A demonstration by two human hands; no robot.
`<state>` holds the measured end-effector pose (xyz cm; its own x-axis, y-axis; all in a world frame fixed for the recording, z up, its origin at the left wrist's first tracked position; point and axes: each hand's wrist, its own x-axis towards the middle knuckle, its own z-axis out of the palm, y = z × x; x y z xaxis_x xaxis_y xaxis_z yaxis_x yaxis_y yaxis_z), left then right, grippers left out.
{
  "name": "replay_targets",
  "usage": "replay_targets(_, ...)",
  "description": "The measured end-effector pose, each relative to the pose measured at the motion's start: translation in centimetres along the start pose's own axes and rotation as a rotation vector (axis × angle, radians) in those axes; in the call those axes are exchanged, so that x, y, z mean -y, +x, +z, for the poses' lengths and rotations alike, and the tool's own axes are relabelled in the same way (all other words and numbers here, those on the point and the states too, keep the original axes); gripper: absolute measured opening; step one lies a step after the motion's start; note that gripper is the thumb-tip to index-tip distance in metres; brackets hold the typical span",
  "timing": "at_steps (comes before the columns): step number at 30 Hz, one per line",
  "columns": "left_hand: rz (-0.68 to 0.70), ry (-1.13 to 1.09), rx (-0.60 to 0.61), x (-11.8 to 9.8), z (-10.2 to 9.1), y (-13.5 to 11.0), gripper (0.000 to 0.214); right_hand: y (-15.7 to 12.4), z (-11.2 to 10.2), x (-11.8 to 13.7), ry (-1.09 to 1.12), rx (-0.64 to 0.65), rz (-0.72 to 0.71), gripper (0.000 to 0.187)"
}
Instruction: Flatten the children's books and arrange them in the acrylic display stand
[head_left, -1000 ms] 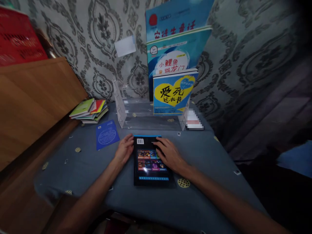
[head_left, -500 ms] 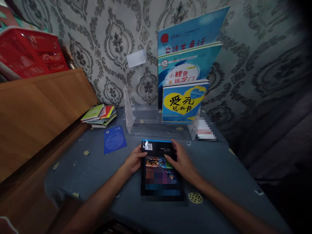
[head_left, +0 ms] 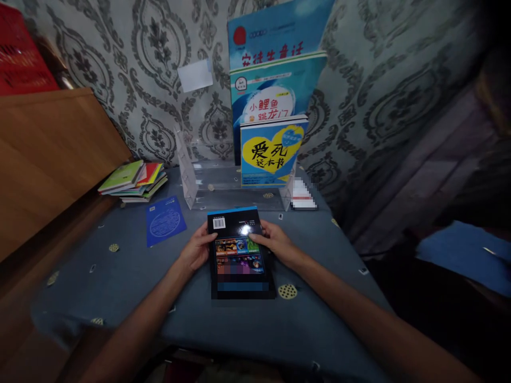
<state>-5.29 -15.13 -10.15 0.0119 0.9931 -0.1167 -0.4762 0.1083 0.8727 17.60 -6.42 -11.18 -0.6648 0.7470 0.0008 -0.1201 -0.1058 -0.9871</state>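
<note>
On the grey-clothed surface [head_left: 120, 276], before a clear stand [head_left: 191, 181], the black book [head_left: 239, 255] lies back-cover up, left hand [head_left: 195, 249] and right hand [head_left: 275, 243] clasping its side edges, seemingly steadying it.

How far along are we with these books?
Done: three books stand in the clear rack. In hand: the left hand and right hand grip the black book by its sides, back cover up. Left: a stack of books and a blue booklet lie outside the rack.
</note>
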Motion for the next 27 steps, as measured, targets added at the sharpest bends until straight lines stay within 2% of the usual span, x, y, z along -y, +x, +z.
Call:
replay_targets(6,-0.093,0.025,0.184,0.2,0.6,-0.5,0.059,0.4,-1.2,0.3,-0.096,-0.179,-0.184,0.042)
replay_targets(9,-0.116,0.07,0.231,0.5,0.7,-0.5,0.059,0.3,-1.6,1.0,-0.154,-0.234,-0.246,0.04)
replay_targets(13,-0.104,0.112,0.22,0.7,0.5,-0.4,0.058,0.0,-1.6,1.4,-0.242,-0.249,-0.304,0.036)
replay_targets(21,-0.055,0.151,0.188,0.7,0.8,-0.5,0.059,-0.1,-1.7,1.4,-0.305,-0.217,-0.322,0.033)
replay_targets(24,0.017,0.194,0.157,0.3,1.0,-0.5,0.059,-0.4,-1.7,1.7,-0.335,-0.171,-0.358,0.037)
replay_targets(27,0.154,0.256,0.086,-0.1,1.0,-0.3,0.054,-0.7,-1.8,2.0,-0.435,-0.103,-0.395,0.039)
